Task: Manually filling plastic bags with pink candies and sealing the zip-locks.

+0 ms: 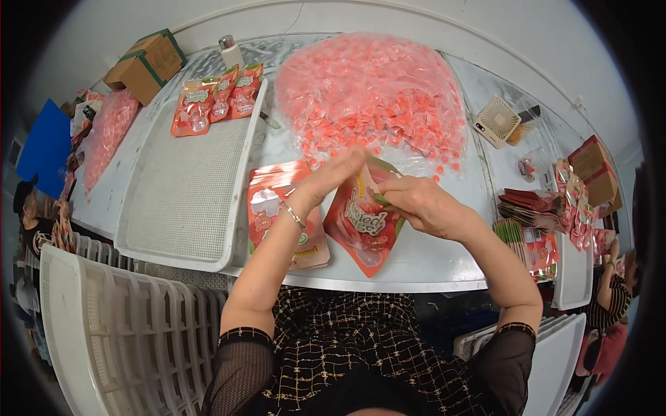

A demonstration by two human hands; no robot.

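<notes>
A red stand-up pouch (364, 220) with a clear window and green trim is tilted over the table's front part, its lower corner pointing toward me. My right hand (431, 206) is closed on its upper right edge, thumb and fingers pinching it. At the upper left edge, my left hand (333, 179) grips the pouch with fingers fairly straight; its thumb is hidden. Under my left forearm lies a stack of flat red pouches (274, 201). Beyond both hands, a big clear plastic bag (361, 76) spills small wrapped pink-red candies (406, 128).
To the left, a white mesh tray (184, 184) carries several filled pouches (196, 107) at its far end. A cardboard box (149, 66) and a white bottle (229, 50) stand behind. At right are a small fan (498, 119) and pouch stacks (531, 208). Stacked crates (132, 326) stand below left.
</notes>
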